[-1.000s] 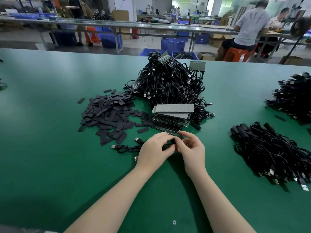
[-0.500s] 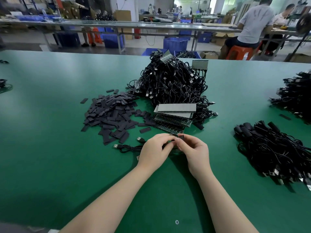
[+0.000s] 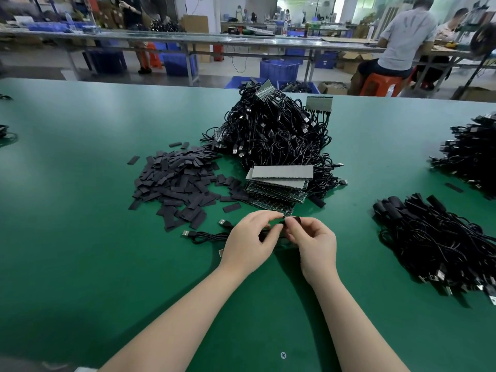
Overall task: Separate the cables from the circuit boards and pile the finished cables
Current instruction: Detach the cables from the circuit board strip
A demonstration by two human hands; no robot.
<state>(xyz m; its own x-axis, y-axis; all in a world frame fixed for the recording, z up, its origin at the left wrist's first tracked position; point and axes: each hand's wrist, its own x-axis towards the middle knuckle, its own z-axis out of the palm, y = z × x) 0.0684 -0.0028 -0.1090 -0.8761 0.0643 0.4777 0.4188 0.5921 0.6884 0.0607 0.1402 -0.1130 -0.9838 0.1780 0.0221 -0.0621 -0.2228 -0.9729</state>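
My left hand (image 3: pixel 248 241) and my right hand (image 3: pixel 312 244) meet at the fingertips over the green table (image 3: pixel 80 237), both pinching the end of a black cable (image 3: pixel 206 235) whose USB plugs trail to the left. A small black piece shows at my right thumb and forefinger; what it is cannot be made out. Just beyond my hands lies a stack of circuit boards (image 3: pixel 279 181). Behind it rises a big tangle of black cables with boards attached (image 3: pixel 273 130). A pile of finished cables (image 3: pixel 440 242) lies to the right.
A heap of flat black sleeves (image 3: pixel 177 181) spreads to the left of the boards. Another cable pile (image 3: pixel 472 154) sits at the far right edge. Beyond the table are benches, blue crates and seated people (image 3: pixel 402 36).
My hands stay together on the cable end and have shifted only slightly; the right fingers now lift a small black piece a bit higher. The camera view has drifted a little.
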